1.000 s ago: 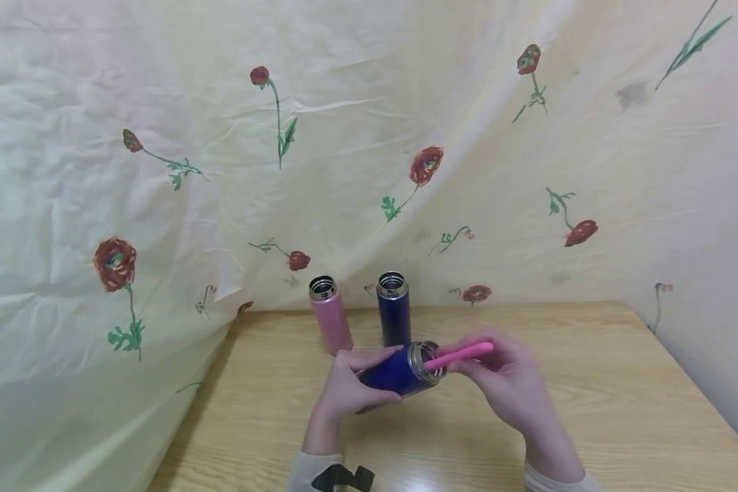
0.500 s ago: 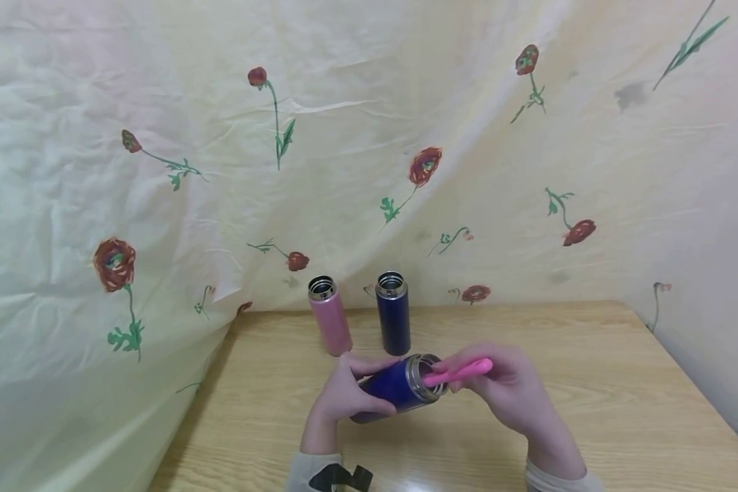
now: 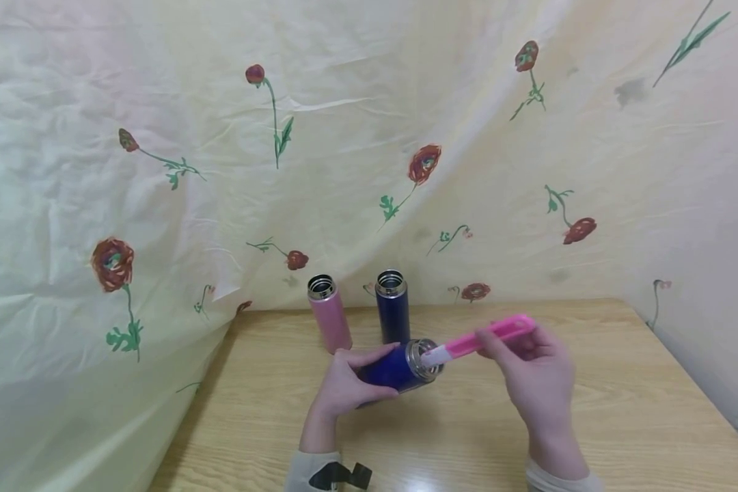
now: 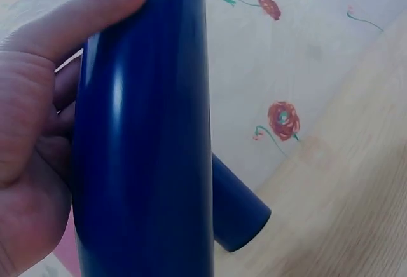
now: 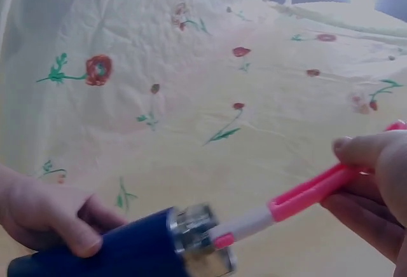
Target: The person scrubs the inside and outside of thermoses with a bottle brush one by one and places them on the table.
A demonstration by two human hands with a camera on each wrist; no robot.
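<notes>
My left hand [image 3: 346,391] grips a blue steel flask [image 3: 389,370] around its body, thumb on the near side. The flask is tilted well over, its bare metal mouth facing right. In the right wrist view, that flask [image 5: 130,250] has a shiny threaded neck. My right hand [image 3: 538,383] pinches the pink handle of a bottle brush [image 3: 476,342], thumb on top and fingers beneath. A white neck with a small pink patch [image 5: 224,240] runs from the handle into the flask mouth. The brush's far end is hidden there.
Behind the tilted flask stand a pink flask [image 3: 330,316] and a navy flask [image 3: 393,316], both upright and lidless. They stand on a wooden table [image 3: 609,410]. A flowered cloth [image 3: 357,137] hangs along the back and left.
My right hand has moved right and upward, drawing the brush partly out, so its white neck now shows. The held flask dipped, then rose again. The standing flasks stayed put.
</notes>
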